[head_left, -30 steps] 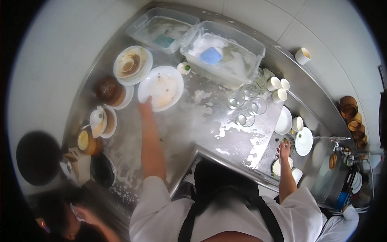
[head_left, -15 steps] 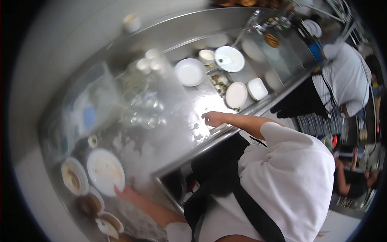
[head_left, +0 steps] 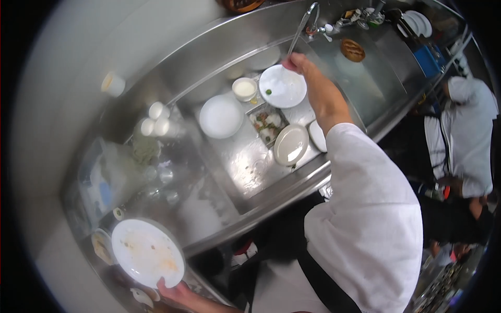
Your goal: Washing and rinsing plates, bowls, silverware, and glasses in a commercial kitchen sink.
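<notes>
My left hand grips the rim of a large white oval plate, smeared with orange-brown food, tilted above the counter at the lower left. My right hand reaches over the far rim of a white plate in the sink, just where the faucet spout ends. Its fingers look curled, but whether they hold the rim or the spout is hidden. A green bit lies on that plate. Beside it are a stacked white bowl, a round white plate and an oval dish.
Food scraps fill a strainer in the sink. White cups and clear glasses stand left, near a clear plastic tub. A brown oval item lies in the right basin. A person in white stands at the right.
My left hand has taken hold of the oval plate and lifted it nearer to me. My right hand has moved from the sink's near edge to the far rim of the white plate. The view has shifted.
</notes>
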Demonstrator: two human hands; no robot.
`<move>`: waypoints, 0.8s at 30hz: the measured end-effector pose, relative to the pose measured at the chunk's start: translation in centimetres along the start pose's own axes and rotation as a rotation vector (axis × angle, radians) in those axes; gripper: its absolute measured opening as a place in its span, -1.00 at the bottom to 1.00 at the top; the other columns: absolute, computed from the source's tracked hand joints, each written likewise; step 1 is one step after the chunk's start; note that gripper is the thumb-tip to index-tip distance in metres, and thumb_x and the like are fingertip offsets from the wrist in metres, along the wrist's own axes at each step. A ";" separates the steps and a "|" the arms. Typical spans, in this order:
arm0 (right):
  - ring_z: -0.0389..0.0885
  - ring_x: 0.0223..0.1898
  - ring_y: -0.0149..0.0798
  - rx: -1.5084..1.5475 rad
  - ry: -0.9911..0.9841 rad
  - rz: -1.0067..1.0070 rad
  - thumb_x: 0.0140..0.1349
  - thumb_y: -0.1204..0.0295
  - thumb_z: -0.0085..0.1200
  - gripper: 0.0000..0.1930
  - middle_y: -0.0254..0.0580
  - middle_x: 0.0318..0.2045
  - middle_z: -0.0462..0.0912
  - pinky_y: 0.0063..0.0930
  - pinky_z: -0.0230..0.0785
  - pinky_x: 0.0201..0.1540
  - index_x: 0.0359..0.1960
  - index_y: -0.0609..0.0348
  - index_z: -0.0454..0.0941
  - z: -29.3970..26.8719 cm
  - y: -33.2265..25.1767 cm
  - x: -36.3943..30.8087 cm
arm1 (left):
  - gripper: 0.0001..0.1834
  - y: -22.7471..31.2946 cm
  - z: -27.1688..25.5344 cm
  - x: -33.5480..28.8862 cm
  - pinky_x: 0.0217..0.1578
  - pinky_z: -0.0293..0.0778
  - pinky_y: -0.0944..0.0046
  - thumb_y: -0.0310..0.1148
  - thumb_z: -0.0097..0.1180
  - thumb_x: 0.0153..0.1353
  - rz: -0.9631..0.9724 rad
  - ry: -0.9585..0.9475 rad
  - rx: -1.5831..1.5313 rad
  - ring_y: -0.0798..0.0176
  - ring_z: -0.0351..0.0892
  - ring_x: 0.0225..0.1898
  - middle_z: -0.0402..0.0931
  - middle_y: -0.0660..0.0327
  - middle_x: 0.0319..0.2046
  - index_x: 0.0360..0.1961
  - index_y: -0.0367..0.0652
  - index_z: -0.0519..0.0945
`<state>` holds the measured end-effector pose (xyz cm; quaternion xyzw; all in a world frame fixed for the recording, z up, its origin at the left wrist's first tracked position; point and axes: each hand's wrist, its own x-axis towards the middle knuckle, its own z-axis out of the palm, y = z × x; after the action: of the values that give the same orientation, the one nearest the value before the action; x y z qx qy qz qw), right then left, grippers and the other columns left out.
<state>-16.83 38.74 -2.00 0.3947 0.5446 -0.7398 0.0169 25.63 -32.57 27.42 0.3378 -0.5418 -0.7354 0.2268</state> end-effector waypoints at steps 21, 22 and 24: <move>0.57 0.01 0.04 -0.192 0.406 0.033 0.11 0.36 0.30 -0.39 0.30 0.04 0.51 -0.17 0.43 0.07 0.11 0.40 0.28 -11.3 11.2 -3.2 | -0.20 -21.5 33.2 -18.7 0.21 0.46 -0.01 -0.35 0.00 -0.11 -0.618 -0.229 -0.003 -0.08 0.49 0.16 0.42 -0.06 0.14 0.28 -0.32 0.25; 0.58 0.01 0.05 -0.221 0.283 -0.235 0.14 0.38 0.27 -0.45 0.28 0.03 0.51 -0.18 0.41 0.09 0.08 0.39 0.31 -12.9 9.9 -4.4 | -0.22 -21.3 34.6 -19.0 0.16 0.49 0.00 -0.34 0.00 -0.10 -0.600 -0.224 0.038 -0.07 0.51 0.13 0.44 -0.05 0.12 0.26 -0.33 0.27; 0.55 -0.01 0.25 -0.567 0.404 -0.581 0.18 0.41 0.17 -0.53 0.26 -0.03 0.52 -0.05 0.43 0.02 0.08 0.33 0.34 -15.9 7.5 -6.0 | -0.24 -23.0 34.9 -19.6 0.11 0.51 0.02 -0.34 0.00 -0.09 -0.653 -0.296 0.091 -0.06 0.53 0.10 0.46 -0.05 0.09 0.24 -0.34 0.30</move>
<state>-0.28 46.27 -5.85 0.3415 0.8064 -0.4435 -0.1906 13.52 10.76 16.89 0.3926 -0.4646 -0.7852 -0.1164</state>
